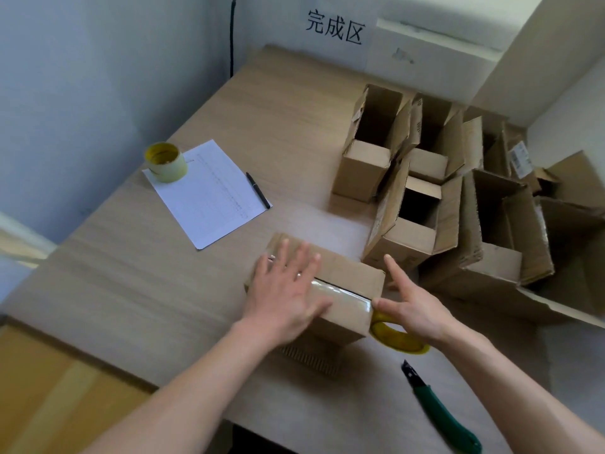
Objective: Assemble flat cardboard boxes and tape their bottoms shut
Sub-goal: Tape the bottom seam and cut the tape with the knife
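Observation:
A small cardboard box (348, 273) lies on the wooden table (131, 276) with its closed flaps facing up. A strip of clear tape (342, 294) runs along the seam. My left hand (284, 290) rests flat on the box top with its fingers spread, covering the left part of the tape. At the box's right edge my right hand (415, 311) holds a yellow-cored tape roll (394, 339). Its thumb touches the end of the strip and its index finger points straight out. The roll is partly hidden under the palm.
Several assembled open-topped boxes (409, 237) crowd the table's right side. A green utility knife (438, 411) lies near the front edge. Further left are a second tape roll (165, 162), a printed sheet (209, 194) and a black pen (258, 190). A wall sign (335, 26) hangs behind.

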Demonstrator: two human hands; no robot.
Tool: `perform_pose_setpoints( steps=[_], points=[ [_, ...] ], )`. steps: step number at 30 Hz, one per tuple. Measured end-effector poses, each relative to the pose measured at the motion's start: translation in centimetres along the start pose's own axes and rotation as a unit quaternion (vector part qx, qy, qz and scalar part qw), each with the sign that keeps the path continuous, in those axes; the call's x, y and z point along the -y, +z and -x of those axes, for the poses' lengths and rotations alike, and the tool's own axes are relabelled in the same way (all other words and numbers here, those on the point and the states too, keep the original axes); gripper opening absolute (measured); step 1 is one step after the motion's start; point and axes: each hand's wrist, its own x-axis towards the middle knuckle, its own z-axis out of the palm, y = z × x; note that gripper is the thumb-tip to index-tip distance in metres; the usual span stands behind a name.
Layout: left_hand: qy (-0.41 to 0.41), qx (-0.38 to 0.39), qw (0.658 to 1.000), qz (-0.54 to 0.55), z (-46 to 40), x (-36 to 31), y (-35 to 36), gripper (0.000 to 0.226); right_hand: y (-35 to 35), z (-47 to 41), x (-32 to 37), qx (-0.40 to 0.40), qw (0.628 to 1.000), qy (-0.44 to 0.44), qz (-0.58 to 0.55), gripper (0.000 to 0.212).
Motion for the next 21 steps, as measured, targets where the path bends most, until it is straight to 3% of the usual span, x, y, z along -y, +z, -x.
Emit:
perform_pose_setpoints(
  steps=[2, 4, 8, 12, 15, 18, 21],
  points=[
    [-0.069, 0.003, 0.997, 0.020, -0.7, 4.4, -0.8, 0.078, 0.3, -0.3, 0.6, 0.006, 0.999, -0.018, -0.032, 0.081],
    [-0.112, 0.005, 0.992, 0.054, -1.5, 6.8, -1.6, 0.067, 1.1, -0.3, 1.5, 0.021, 0.997, -0.024, -0.068, 0.067],
    [-0.206, -0.091, 0.971, 0.077, -4.0, 7.0, -2.7, 0.055, 3.7, 0.4, 3.6, 0.004, 0.995, 0.010, -0.102, 0.047],
    [-0.263, -0.171, 0.909, 0.273, -4.8, 4.4, -1.9, 0.053, 5.3, 1.6, 3.9, -0.039, 0.995, 0.049, -0.079, 0.055],
    [-0.163, -0.167, 0.910, 0.344, -5.1, 2.7, -1.0, 0.046, 5.1, 1.7, 3.8, -0.004, 0.996, 0.065, -0.060, 0.074],
    [-0.037, -0.104, 0.922, 0.371, -5.9, 1.4, -0.7, 0.046, 5.2, 1.3, 4.7, -0.059, 0.995, 0.070, -0.036, 0.077],
    [-0.028, 0.008, 0.889, 0.458, -5.5, 1.1, -1.2, 0.057, 6.0, 0.9, 5.0, -0.063, 0.985, 0.102, -0.122, 0.077]
  ],
)
